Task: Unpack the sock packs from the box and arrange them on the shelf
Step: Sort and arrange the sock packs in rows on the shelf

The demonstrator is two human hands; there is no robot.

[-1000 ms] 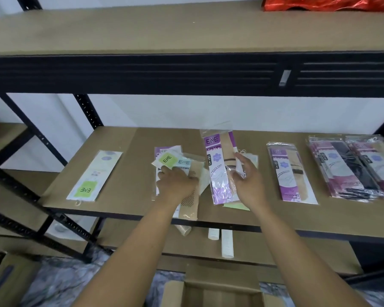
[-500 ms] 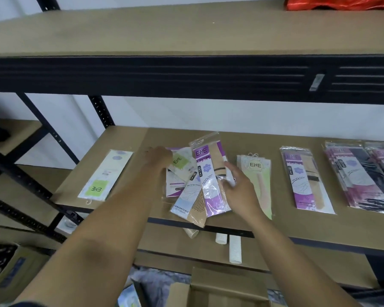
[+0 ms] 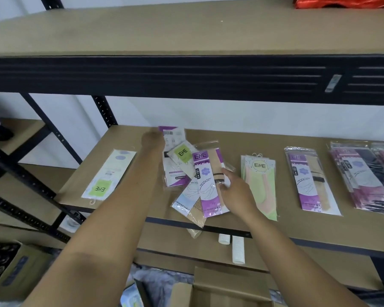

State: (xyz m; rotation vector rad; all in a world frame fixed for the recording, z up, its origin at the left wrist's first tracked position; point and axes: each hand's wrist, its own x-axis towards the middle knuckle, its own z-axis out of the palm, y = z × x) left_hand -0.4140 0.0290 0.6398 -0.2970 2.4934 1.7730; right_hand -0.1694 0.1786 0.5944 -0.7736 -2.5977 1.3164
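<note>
A loose pile of sock packs lies fanned out at the middle of the brown shelf [image 3: 129,138]. My left hand [image 3: 152,140] reaches to the back of the pile and grips the top of a white and purple sock pack [image 3: 174,138] lying back side up. My right hand [image 3: 234,193] pinches the right edge of a purple ENE sock pack [image 3: 205,185] lying on top of the pile. A green-label pack [image 3: 182,155] sits between them. The open cardboard box [image 3: 220,291] is below, at the bottom edge.
Single packs lie along the shelf: a pale green one [image 3: 108,176] at the left, a peach-green one [image 3: 259,180], a purple one [image 3: 308,182], and stacked dark packs [image 3: 364,176] at the right. A black beam [image 3: 186,78] hangs overhead. Paper cups [image 3: 237,249] lie on the lower shelf.
My left hand moved from the pile's front toward the back of the shelf. The purple pack went from upright in my right hand to lying on the pile.
</note>
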